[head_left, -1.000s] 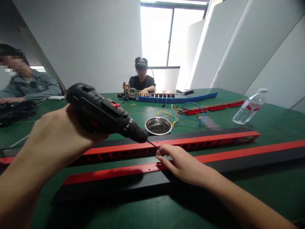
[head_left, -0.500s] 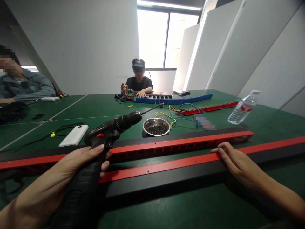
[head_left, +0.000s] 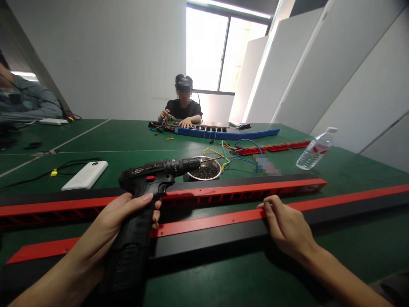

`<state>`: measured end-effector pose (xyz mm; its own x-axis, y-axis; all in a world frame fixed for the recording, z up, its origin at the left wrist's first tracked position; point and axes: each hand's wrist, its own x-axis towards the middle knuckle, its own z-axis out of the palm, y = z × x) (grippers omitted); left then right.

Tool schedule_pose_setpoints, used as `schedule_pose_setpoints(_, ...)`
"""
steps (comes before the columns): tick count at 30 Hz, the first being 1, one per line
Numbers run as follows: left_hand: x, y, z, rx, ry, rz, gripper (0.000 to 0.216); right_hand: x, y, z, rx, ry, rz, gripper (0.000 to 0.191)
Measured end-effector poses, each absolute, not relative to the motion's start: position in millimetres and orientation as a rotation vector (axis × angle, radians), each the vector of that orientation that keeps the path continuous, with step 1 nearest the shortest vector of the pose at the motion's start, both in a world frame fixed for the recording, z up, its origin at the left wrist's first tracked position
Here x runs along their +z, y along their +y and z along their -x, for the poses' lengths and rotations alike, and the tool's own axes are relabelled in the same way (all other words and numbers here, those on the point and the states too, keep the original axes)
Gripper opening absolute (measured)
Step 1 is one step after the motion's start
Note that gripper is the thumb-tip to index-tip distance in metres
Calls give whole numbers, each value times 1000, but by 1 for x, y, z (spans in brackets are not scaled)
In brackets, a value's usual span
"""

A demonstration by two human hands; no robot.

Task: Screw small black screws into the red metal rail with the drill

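My left hand (head_left: 111,221) is wrapped round the handle of a black cordless drill (head_left: 148,175). Its long thin bit points right, passing over a metal bowl (head_left: 220,172) of small dark screws. Under the drill runs a long black-and-red metal bar (head_left: 211,243), its left part covered by my forearm and the drill's base. My right hand (head_left: 289,226) is closed, thumb and fingers pinched together at this bar's red upper strip. Whether something small sits between those fingertips is hidden. A second black-and-red bar (head_left: 243,189) with a row of rectangular openings lies just behind.
A white power bank (head_left: 85,175) lies at left by a black cable. A water bottle (head_left: 316,149) stands at right. Behind the bowl are coloured wires and a red strip (head_left: 252,151). Across the table a person works at a blue bar (head_left: 223,133); another person sits far left.
The drill has tipped down closer to level and moved right, bringing its bit over the bowl. My right hand and the front bar appear further left; the whole view has also shifted somewhat.
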<state>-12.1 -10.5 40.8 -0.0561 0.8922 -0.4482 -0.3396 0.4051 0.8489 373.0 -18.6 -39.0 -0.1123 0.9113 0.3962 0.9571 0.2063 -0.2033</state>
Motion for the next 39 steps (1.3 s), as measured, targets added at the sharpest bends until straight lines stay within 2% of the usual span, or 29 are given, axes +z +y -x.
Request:
schedule_pose_setpoints(8, 19, -11, 10, 1089, 1164, -655, 29, -30, -22, -289, -158, -2205, 1601, 17)
schedule_pose_setpoints(13, 19, -14, 11, 1086, 1179, -534, 22, -17, -13, -278, -128, -2335, 1629, 19)
schedule_pose_setpoints(17, 21, -18, 13, 1116, 1181, -513, 11, 6, 29, -282, -159, -2324, 1669, 21)
schedule_pose_setpoints(19, 22, -20, 13, 1133, 1178, -515, 8, 16, 63, -284, 1, -2313, 1606, 18)
schedule_pose_setpoints(27, 27, -21, 12, 1130, 1222, -486, 11, 17, 182, -257, 90, -2403, 1630, 16)
schedule_pose_setpoints(35, 22, -20, 16, 1148, 1076, -552, 9, 4, 208, -237, 184, -2410, 1766, 16)
schedule_pose_setpoints(39, 21, -20, 15, 1183, 1047, -563, 9, 5, 206, -238, 250, -2398, 1774, 23)
